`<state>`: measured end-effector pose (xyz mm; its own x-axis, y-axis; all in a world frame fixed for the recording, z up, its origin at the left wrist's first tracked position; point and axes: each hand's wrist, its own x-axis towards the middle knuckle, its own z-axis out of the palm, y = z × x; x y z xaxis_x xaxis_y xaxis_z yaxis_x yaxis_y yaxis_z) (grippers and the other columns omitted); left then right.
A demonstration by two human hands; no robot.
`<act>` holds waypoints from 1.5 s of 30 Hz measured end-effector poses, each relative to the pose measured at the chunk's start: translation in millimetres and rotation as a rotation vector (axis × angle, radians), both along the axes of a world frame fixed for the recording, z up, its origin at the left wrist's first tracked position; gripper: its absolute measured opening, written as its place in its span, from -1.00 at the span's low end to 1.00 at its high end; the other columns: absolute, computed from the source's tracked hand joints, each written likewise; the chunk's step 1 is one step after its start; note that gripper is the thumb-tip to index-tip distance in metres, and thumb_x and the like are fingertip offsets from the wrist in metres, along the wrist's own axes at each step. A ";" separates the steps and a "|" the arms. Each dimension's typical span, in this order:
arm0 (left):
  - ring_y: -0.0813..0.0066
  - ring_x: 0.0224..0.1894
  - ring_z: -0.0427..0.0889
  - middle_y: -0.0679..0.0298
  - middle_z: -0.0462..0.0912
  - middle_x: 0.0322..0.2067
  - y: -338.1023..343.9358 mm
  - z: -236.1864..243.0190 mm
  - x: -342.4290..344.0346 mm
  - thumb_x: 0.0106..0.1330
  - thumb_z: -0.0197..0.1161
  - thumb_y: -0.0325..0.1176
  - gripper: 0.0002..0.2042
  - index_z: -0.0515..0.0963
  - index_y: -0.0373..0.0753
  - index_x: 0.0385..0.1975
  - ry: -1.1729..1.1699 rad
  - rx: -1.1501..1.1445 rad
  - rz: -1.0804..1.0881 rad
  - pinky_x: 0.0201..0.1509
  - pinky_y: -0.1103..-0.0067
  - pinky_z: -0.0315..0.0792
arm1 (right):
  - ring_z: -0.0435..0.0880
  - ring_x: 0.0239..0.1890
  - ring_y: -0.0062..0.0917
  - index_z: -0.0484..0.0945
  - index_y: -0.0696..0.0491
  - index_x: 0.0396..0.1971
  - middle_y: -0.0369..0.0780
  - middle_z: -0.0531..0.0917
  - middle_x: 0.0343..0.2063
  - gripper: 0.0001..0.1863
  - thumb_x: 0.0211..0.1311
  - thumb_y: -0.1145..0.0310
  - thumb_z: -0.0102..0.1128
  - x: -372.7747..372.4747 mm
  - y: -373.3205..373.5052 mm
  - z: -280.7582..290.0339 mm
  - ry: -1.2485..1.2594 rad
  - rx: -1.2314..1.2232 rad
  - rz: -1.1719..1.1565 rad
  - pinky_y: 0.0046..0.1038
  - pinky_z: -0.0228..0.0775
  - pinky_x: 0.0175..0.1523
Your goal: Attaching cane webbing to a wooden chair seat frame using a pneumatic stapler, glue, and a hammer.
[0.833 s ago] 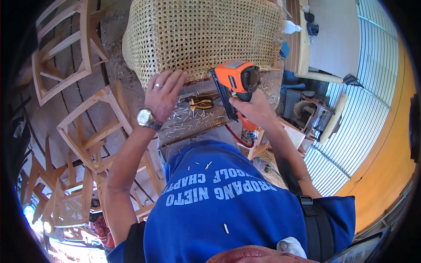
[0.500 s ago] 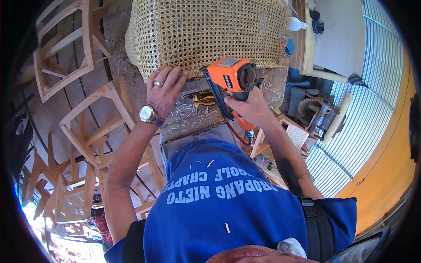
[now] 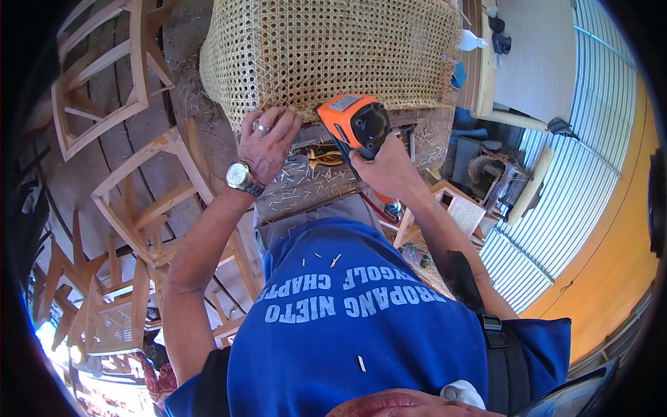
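**Fastening gun held in right hand at near edge of cane webbing**

The right hand is closed around the grip of the orange-and-black gun, thumb toward the body. The trigger finger is hidden. The gun's head sits at the near edge of the webbing, right of the left hand; contact between nose and work cannot be confirmed. A red hose shows below the grip.

The left hand, wearing a ring and a wristwatch, has its fingers bent over the webbing's near left corner. Whether it pinches the material or only presses on it cannot be told.

The webbing, natural in colour with an open hole pattern, covers the far part of the workbench and folds down at its left side. Between the hands lie pliers with yellow-and-black handles. Pale slivers are scattered over the near bench surface; a few rest on the person's blue shirt.

Farther out: wooden chair frames at left, a white bottle at upper right, and corrugated sheeting beside an orange wall.
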<state>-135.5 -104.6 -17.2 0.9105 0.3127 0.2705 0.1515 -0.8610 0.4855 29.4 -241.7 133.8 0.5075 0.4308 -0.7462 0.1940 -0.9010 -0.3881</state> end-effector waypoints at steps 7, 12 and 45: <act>0.41 0.21 0.46 0.39 0.54 0.12 12.9 2.6 -4.0 0.15 0.18 -0.40 -0.55 0.58 -0.14 0.11 -0.037 -0.063 -0.045 0.29 0.35 0.32 | 0.63 -0.42 -0.47 0.61 0.11 -0.09 -0.16 0.68 -0.46 -0.73 0.22 0.40 0.27 -8.2 -6.8 6.6 -0.054 0.072 0.052 -0.36 0.50 -0.17; 0.40 0.21 0.49 0.41 0.55 0.15 20.8 -5.4 -17.8 0.02 0.26 -0.46 -0.48 0.61 -0.06 0.09 -0.053 -0.064 -0.021 0.23 0.35 0.37 | 0.60 -0.43 -0.54 0.61 0.09 -0.12 -0.24 0.66 -0.49 -0.77 0.22 0.42 0.28 -11.8 -2.4 1.9 -0.008 0.059 0.044 -0.39 0.49 -0.21; 0.37 0.18 0.54 0.39 0.60 0.12 27.6 -8.2 -36.0 0.05 0.37 -0.45 -0.56 0.64 -0.09 0.03 -0.160 -0.124 0.095 0.21 0.34 0.41 | 0.61 -0.40 -0.62 0.62 0.11 -0.13 -0.27 0.68 -0.44 -0.77 0.21 0.43 0.30 -21.4 7.2 5.8 0.116 0.098 0.029 -0.40 0.51 -0.20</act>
